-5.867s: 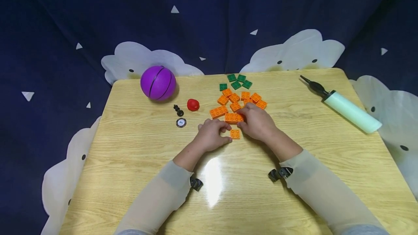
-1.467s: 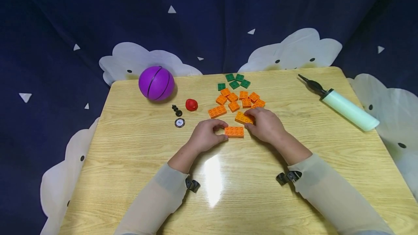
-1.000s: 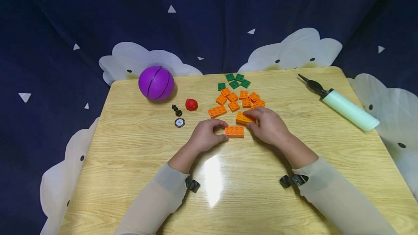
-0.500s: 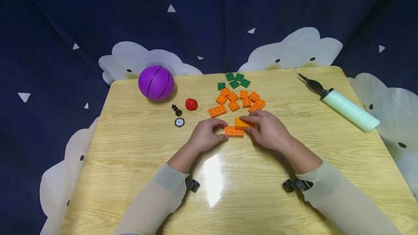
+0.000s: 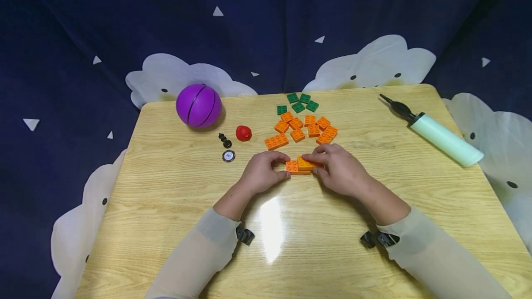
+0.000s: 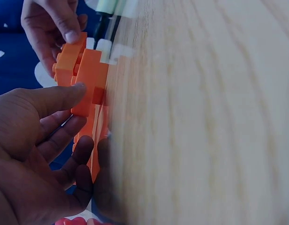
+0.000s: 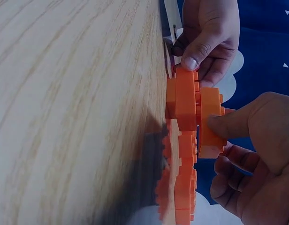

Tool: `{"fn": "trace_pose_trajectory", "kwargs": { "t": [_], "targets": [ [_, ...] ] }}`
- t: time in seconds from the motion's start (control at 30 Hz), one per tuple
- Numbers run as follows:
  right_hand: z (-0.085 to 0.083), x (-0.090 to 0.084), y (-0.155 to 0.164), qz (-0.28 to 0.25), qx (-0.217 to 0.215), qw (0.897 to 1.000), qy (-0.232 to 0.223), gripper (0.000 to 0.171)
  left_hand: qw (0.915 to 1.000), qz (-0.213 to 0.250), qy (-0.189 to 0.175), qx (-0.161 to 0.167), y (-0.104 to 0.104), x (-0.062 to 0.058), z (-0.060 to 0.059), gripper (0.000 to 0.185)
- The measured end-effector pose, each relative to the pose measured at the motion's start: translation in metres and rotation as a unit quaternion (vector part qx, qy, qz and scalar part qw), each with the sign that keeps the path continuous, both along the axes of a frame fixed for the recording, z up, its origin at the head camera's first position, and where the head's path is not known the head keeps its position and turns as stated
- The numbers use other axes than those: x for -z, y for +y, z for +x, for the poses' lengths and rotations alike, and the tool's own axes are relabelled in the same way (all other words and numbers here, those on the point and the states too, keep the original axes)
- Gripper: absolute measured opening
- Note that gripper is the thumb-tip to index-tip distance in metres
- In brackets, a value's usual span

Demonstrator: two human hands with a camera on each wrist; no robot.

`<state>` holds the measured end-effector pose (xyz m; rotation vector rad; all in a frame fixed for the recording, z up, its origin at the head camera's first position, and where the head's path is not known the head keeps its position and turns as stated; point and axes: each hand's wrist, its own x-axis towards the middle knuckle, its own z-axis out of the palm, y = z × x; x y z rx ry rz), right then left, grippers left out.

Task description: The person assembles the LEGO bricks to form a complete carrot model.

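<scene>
A flat orange brick (image 5: 292,168) lies on the wooden table (image 5: 291,243). My left hand (image 5: 266,170) pinches its left end between thumb and fingers. My right hand (image 5: 338,168) grips a second orange brick (image 5: 306,163) and holds it on top of the first, offset to the right. In the right wrist view the upper brick (image 7: 209,123) sits at the studs of the lower brick (image 7: 184,98); whether it is fully seated I cannot tell. The left wrist view shows the lower brick (image 6: 90,84) and the upper brick (image 6: 64,65) side on.
Several loose orange bricks (image 5: 303,128) and green plates (image 5: 298,104) lie just behind the hands. A purple ball (image 5: 198,105), a red lump (image 5: 243,133), a black piece (image 5: 226,140) and a round token (image 5: 228,155) sit at the left. A mint pump (image 5: 436,135) lies at the right.
My right hand brought its orange brick from just behind the flat brick down and forward onto it. The left hand has kept its hold in the same place.
</scene>
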<state>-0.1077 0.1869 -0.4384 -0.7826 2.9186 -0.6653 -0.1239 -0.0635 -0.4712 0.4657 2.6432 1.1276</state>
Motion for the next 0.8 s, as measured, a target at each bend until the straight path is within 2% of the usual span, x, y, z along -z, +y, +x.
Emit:
{"fn": "trace_pose_trajectory", "kwargs": {
  "t": [0.8],
  "targets": [
    [0.0053, -0.0015, -0.0051, 0.039, -0.002, 0.999, 0.033, 0.038, 1.0, -0.005, 0.001, 0.002, 0.0002, -0.0009, 0.001, 0.034]
  ]
}}
